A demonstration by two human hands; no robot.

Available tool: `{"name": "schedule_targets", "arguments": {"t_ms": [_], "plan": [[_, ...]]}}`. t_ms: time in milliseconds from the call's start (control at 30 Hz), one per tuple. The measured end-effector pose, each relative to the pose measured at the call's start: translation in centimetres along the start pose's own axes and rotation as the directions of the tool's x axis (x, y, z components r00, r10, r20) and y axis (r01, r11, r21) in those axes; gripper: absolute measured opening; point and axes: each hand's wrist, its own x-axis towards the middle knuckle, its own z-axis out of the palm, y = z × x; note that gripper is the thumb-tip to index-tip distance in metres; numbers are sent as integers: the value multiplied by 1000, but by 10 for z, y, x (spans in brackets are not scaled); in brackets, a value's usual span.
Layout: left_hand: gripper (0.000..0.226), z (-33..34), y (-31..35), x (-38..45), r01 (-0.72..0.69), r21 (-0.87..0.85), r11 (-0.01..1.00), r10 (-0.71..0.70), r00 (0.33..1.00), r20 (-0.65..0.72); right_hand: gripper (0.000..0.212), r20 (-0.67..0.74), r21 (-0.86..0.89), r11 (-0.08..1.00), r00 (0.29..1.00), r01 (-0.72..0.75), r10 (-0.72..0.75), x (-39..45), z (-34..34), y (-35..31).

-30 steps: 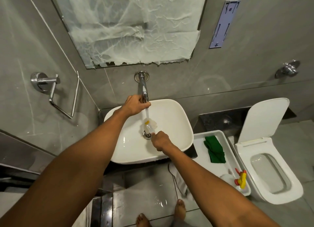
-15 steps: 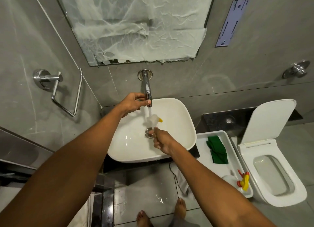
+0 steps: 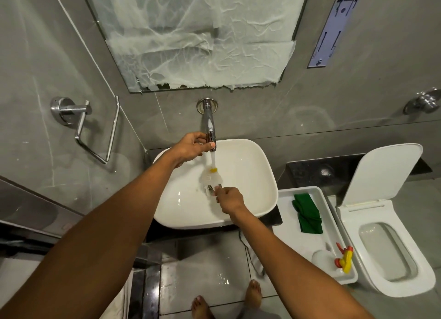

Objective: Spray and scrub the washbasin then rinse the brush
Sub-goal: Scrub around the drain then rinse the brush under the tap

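A white washbasin (image 3: 250, 175) sits on a dark counter under a chrome wall tap (image 3: 210, 125). Water runs from the spout. My left hand (image 3: 191, 148) grips the end of the tap. My right hand (image 3: 228, 199) holds the handle of a small brush (image 3: 211, 175) with pale bristles and a yellow part, its head under the stream above the drain. A spray bottle (image 3: 334, 261) with a yellow and red trigger lies in a white tray to the right.
The white tray (image 3: 286, 213) beside the basin also holds a folded green cloth (image 3: 307, 216). A toilet (image 3: 386, 247) with its lid up stands at the right. A chrome towel ring (image 3: 95, 127) is on the left wall. My bare feet (image 3: 253, 295) are on the wet floor.
The brush head has shifted slightly under the running water while my right hand turned it. My left hand has stayed on the tap. The camera has tilted a little.
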Motion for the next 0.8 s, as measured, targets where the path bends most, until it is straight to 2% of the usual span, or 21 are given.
{"name": "schedule_targets", "arguments": {"t_ms": [67,133,200,233,300,367,400,567,700,800], "plan": [[43,1,-3,0,-6,-14,1000,5,1000,-12,42,126,346,927,986,-144,106,-1,1,-1],[45,2,-6,1,-13,-29,1000,12,1000,-16,41,311,581,750,938,-316,154,3,-4,-1],[47,4,-8,2,-11,-30,999,10,999,-33,36,458,673,584,876,-454,153,4,-9,-4],[48,5,-10,3,-10,-24,1000,9,999,-48,34,481,674,565,864,-475,152,4,-11,-5],[50,9,-14,4,-20,-1,1000,20,996,-92,30,402,619,672,899,-407,174,2,-11,-5],[50,14,-17,6,-43,7,999,43,985,-167,25,239,507,813,953,-286,186,1,-9,-4],[50,18,-19,7,-46,7,999,46,977,-209,24,167,467,850,969,-242,183,2,-7,-2],[40,33,-20,8,-53,44,998,65,929,-365,34,-58,292,949,989,-116,139,2,-1,-2],[38,50,-18,7,-70,166,984,148,839,-524,39,-107,251,964,987,-88,118,6,6,-1],[39,58,-19,9,-59,209,976,170,809,-563,38,-131,248,969,990,-24,58,8,6,-3]]}}
